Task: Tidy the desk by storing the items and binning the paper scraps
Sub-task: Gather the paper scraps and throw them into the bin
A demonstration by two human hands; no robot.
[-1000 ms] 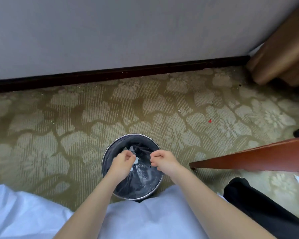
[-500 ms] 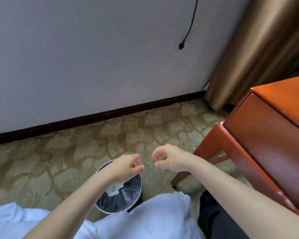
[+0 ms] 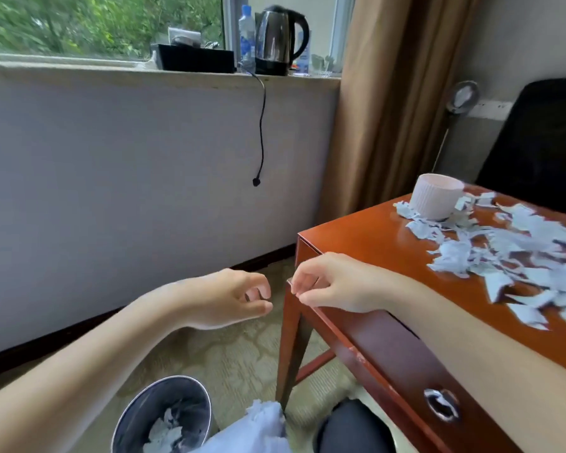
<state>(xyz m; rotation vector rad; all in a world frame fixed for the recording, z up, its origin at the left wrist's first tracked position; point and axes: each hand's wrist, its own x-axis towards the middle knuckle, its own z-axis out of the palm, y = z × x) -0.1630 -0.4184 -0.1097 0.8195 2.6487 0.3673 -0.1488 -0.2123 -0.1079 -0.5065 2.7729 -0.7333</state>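
Both hands hover side by side, close together but not touching, just off the near corner of the reddish-brown wooden desk (image 3: pixel 366 243). The left hand (image 3: pixel 232 297) is loosely curled with thumb and fingers nearly meeting, and nothing shows between them; it looks empty. The right hand (image 3: pixel 327 284) is curled too, its fingertips (image 3: pixel 299 286) drawn in at the desk's edge; a thin pale sliver shows there, but whether it is a pinched scrap or only the corner of the desk I cannot tell. Below and towards the person from the left hand stands the round black metal-rimmed waste bin (image 3: pixel 125 423), with a few pale scraps already lying in it, probably parked beside the desk so that a handful needs only a short drop. Beyond and to the right of the right hand, a large scatter of torn white paper scraps (image 3: pixel 510 253) covers the desktop, some touching the foot of a ribbed pale pink cup (image 3: pixel 437 196). Most of the binning looks undone, and the cup seems not yet stored.
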